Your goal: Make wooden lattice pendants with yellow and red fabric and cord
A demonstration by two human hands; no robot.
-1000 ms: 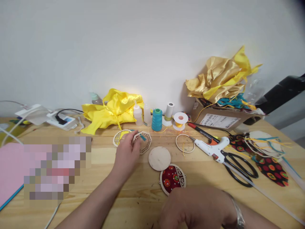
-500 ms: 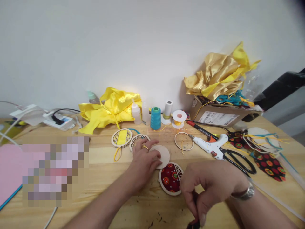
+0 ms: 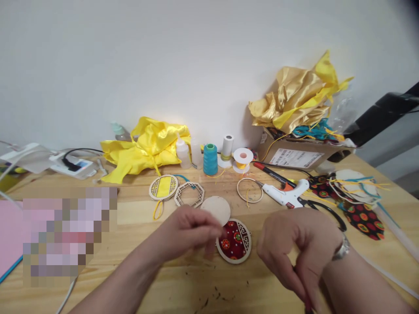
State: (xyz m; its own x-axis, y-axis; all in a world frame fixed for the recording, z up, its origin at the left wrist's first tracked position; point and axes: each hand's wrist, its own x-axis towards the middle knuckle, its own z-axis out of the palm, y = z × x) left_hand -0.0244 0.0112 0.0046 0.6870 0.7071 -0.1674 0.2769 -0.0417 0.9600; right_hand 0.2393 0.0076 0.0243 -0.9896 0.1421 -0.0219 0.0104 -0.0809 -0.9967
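Note:
My left hand hovers just in front of a plain pale disc; its fingers are drawn together and blurred, and anything between them cannot be made out. A round wooden frame with dark red patterned fabric lies between my hands, its edge close to the disc. My right hand, with a silver bracelet at the wrist, points down at the right and pinches something small and dark, mostly cut off by the bottom edge. Behind the disc are an octagonal lattice frame and a round frame with yellow fabric.
A white glue gun, black-handled scissors and a thin wooden ring lie at the right. Farther back stand a teal thread cone, spools, bottles, yellow cloth and a cardboard box. A power strip sits left.
My left hand has come off the pale disc and moved nearer me, its fingers drawing together. My right hand has shifted slightly right, still pinching the small dark thing. The view has shifted a little.

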